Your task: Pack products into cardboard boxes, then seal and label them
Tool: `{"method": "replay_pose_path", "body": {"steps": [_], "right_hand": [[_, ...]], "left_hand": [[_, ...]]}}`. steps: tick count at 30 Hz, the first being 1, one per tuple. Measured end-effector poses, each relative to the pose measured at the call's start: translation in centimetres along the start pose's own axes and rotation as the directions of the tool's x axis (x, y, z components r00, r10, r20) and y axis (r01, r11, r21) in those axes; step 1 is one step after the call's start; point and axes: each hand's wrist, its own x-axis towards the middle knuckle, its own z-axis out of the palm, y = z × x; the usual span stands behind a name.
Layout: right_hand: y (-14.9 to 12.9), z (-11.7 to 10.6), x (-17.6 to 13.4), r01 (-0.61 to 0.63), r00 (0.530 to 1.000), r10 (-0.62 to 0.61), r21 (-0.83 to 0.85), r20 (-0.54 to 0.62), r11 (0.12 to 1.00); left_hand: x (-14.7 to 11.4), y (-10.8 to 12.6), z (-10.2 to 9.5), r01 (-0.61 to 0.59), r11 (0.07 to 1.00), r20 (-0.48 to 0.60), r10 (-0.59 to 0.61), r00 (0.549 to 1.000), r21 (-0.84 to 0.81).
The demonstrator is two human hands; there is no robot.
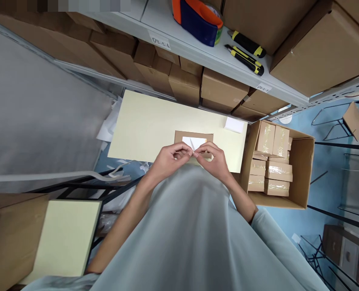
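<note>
Cream surface [146,129] spreads out from the left; around its middle, white paper [199,141] lies over brown cardboard [178,137]. The paper is probably light, thin and easily creased, best held by an edge. Left hand [173,157], then right hand [214,159], angle inward, almost meeting, each grip seemingly pinched on the paper's near edge.

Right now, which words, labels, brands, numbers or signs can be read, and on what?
Larger tag on the shelf edge: apparently "D", then characters too unclear to quote.
Smaller tag, same edge: too small to read.
White paper over the brown cardboard: nothing legible.
</note>
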Motion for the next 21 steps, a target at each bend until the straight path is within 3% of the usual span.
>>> {"method": "replay_pose_path", "body": {"steps": [6, 11, 17, 21], "right_hand": [[0.5, 0.6, 0.1, -0.051, 0.998, 0.052, 0.031, -0.028, 0.998], [0.3, 1.2, 0.6, -0.127, 0.986, 0.134, 0.067, -0.100, 0.990], [-0.7, 2.8, 1.6, -0.203, 0.962, 0.226, 0.154, -0.153, 0.967], [-2.2, 4.9, 2.1, -0.237, 0.939, 0.274, 0.186, -0.207, 0.954]], "left_hand": [[0.1, -0.6, -0.2, 0.020, 1.000, -0.019, -0.020, 1.000, -0.011], [0.0, -1.6, -1.6, 0.097, 0.983, -0.097, -0.113, 0.989, -0.154], [-0.3, -3.5, -6.0, 0.087, 0.897, -0.262, -0.218, 0.940, -0.434], [-0.2, -5.8, -9.8, 0.056, 0.771, -0.355, -0.355, 0.865, -0.634]]}}
